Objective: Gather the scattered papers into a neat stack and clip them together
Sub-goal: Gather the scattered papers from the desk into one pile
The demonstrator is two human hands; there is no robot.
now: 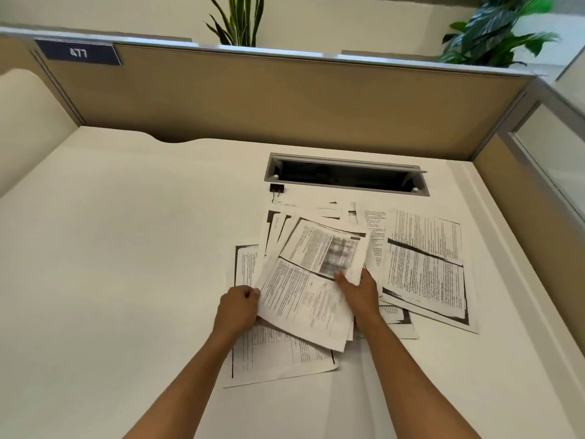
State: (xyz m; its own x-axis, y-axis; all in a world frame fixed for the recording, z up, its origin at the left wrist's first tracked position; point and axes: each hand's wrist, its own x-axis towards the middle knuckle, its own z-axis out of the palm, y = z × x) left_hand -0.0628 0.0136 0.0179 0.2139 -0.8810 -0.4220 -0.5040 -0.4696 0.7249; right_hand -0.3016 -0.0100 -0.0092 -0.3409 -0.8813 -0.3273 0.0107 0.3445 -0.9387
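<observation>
A loose bundle of printed papers (304, 293) is held tilted above the white desk. My left hand (237, 310) grips its left edge with curled fingers. My right hand (357, 289) holds its right side, thumb on top of the top sheet. More printed sheets lie flat on the desk: one under the bundle at the lower left (278, 359), a large one to the right (427, 264), and several fanned out behind (316, 210). A small black binder clip (277, 187) sits on the desk beyond the papers.
A grey cable hatch (346, 174) stands open in the desk just behind the clip. Tan partition walls (285, 99) close the desk at the back and right. Bare desk surface (126, 248) stretches to the left.
</observation>
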